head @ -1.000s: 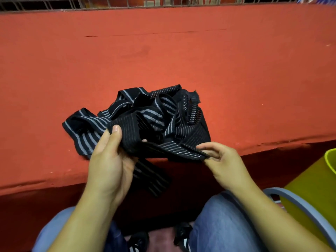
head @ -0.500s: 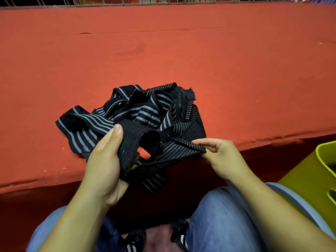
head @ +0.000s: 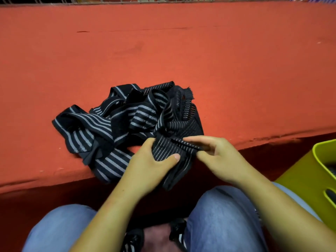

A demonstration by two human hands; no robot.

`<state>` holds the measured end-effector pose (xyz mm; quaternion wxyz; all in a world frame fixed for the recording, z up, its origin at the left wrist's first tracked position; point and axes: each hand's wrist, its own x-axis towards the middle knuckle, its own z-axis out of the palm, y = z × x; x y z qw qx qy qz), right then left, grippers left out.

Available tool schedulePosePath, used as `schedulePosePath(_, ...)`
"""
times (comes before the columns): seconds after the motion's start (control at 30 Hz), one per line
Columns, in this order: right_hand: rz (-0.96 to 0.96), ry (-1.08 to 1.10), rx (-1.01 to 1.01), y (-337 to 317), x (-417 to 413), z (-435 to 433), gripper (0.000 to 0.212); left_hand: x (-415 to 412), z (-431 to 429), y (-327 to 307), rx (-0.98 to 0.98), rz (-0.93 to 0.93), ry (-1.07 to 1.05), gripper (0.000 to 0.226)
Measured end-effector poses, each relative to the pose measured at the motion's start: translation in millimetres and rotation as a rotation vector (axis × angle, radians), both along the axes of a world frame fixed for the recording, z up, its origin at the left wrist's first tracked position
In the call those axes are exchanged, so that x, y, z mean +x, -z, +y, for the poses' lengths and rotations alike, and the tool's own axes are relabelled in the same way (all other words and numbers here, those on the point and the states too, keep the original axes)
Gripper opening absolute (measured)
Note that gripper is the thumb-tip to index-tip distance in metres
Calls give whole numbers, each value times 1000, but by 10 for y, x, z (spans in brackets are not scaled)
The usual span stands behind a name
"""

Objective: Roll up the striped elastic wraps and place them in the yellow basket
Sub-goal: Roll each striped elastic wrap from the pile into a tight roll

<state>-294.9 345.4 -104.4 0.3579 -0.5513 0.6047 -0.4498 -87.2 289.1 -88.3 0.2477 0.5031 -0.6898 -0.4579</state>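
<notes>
Striped wraps (head: 127, 117) sit in a tangled heap on the red desk (head: 181, 51) at its near edge, one end hanging over it. Left grip (head: 151, 164) grasps that end, thumb on top. Right grip (head: 218, 157), just off the same edge, pinches a folded edge of the strip. Yellow basket (head: 309, 171) sits below the desk's near edge, right side.

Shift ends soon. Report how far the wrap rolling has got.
Done: something dark shows inside the basket, perhaps rolled wraps; unclear. In hand: left hand and right hand both grip one wrap at the table edge, not yet rolled. Left: the tangled pile on the table.
</notes>
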Motion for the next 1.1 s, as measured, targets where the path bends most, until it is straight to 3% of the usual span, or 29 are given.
schedulePosePath(0.17, -69, -16, 47, -22, -1, 21, 47, -164, 14, 11, -68, 81, 22, 39)
schedulePosePath(0.3, -80, 97, -19, 73, 9, -18, 18, -165, 8, 27, -108, 87, 69, 42)
schedulePosePath(0.47, -435, 228, 64, 164, -8, -76, 22, -128, -4, 80, -185, -13, 82, 61)
schedulePosePath(0.6, -475, 285, 89, 153, -3, -88, 21, -114, -31, 100, -258, -103, 93, 65)
schedulePosePath(0.77, -681, 526, -15, -10, -303, -90, 20, 39, -69, 120, -280, -232, 66, 61)
schedulePosePath(0.97, -950, 497, 16, -103, -489, -4, 29, 25, -46, 85, -300, -149, 12, 55)
schedulePosePath(1.1, -978, 463, 25, -92, -393, 15, 40, -199, 93, 22, -474, -123, 215, 64)
